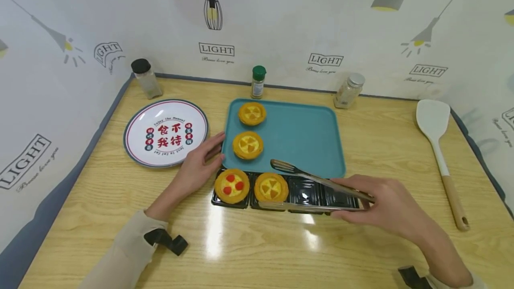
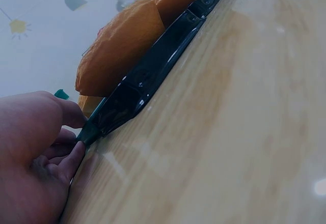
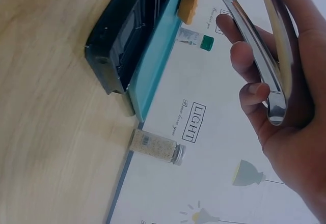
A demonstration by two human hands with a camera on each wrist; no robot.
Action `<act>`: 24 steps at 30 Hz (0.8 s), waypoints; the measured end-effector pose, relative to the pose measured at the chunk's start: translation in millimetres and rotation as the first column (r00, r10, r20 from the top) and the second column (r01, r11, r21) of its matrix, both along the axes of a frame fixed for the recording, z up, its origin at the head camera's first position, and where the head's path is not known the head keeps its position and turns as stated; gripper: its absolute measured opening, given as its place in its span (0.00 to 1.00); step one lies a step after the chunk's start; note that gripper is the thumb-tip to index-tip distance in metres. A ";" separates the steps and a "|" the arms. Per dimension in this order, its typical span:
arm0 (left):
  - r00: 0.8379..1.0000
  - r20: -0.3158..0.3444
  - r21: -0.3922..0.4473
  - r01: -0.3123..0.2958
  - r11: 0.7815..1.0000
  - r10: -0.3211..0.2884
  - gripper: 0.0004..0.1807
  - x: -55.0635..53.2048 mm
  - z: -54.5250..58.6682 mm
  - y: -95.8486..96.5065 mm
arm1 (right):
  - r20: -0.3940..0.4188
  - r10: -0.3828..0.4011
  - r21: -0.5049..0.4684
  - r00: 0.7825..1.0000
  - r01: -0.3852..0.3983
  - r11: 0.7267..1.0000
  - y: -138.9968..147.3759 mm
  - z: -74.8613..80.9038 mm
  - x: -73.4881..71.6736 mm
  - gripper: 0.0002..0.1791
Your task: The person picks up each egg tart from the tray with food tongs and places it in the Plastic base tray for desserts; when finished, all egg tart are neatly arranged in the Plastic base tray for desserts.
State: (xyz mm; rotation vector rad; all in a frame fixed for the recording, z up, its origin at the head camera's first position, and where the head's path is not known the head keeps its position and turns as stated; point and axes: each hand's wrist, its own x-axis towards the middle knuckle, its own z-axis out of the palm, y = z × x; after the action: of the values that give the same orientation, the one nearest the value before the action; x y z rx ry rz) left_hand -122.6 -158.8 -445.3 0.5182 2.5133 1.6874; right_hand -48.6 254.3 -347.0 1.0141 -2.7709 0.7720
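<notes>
In the head view my right hand [image 1: 387, 204] holds metal tongs [image 1: 321, 179]. The tongs' arms are spread, one tip above and one below an egg tart [image 1: 271, 186] with wedge-shaped toppings. This tart sits in a black compartment tray [image 1: 305, 191], beside a tart with red toppings [image 1: 231, 186]. My left hand [image 1: 196, 164] is at the near left of a blue tray [image 1: 299, 137], thumb and fingers pinching its edge in the left wrist view. Two more wedge-topped tarts, one farther back [image 1: 252, 113] and one nearer [image 1: 247, 145], lie on the blue tray's left side.
A white plate [image 1: 136, 139] with red lettering lies left of the blue tray. Along the wall stand a black-capped jar [image 1: 147, 79], a green-capped bottle [image 1: 258, 83] and a silver-capped jar [image 1: 348, 91]. A white spatula [image 1: 435, 133] with a wooden handle lies far right.
</notes>
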 end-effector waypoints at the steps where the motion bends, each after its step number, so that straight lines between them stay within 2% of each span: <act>1: 1.000 0.001 0.000 -0.001 1.000 0.001 0.30 0.0 -0.2 0.2 | 0.011 -0.006 -0.013 1.000 0.006 1.000 -1.2 1.7 -1.6 0.31; 3: 1.000 0.003 0.002 -0.004 1.000 0.004 0.30 0.1 0.4 0.5 | 0.004 -0.046 -0.023 0.999 0.046 0.999 -6.7 6.2 -6.3 0.30; 5: 1.000 0.002 0.003 -0.004 1.000 0.004 0.30 0.1 0.8 0.8 | -0.036 -0.107 -0.018 0.994 0.106 0.994 -15.9 11.2 -14.4 0.30; 8: 1.000 0.002 0.012 -0.006 1.000 0.006 0.29 0.2 0.0 1.1 | -0.132 -0.216 0.020 0.967 0.221 0.975 -34.7 17.4 -32.1 0.30; 11: 1.000 0.002 0.011 -0.006 1.000 0.006 0.30 0.0 -1.7 0.9 | -0.166 -0.300 0.058 0.939 0.313 0.948 -54.6 17.9 -53.9 0.31; 17: 1.000 0.000 0.034 -0.002 0.999 0.002 0.30 0.0 -5.3 1.8 | -0.025 -0.429 0.098 0.903 0.429 0.898 -84.1 7.8 -87.9 0.35; 20: 1.000 -0.003 0.045 -0.004 0.999 0.005 0.30 -0.1 -6.0 1.7 | 0.027 -0.445 0.105 0.895 0.440 0.892 -93.7 3.0 -96.0 0.35; 24: 1.000 -0.016 0.032 -0.009 0.999 0.009 0.29 0.1 -1.5 1.2 | 0.066 -0.444 0.133 0.894 0.433 0.892 -103.1 -0.3 -100.5 0.35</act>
State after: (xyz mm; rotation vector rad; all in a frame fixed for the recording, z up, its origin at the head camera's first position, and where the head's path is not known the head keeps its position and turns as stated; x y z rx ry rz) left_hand -122.5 -157.6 -446.8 0.5257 2.5069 1.7366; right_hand -149.1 151.2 -347.3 0.3326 -2.9828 0.6103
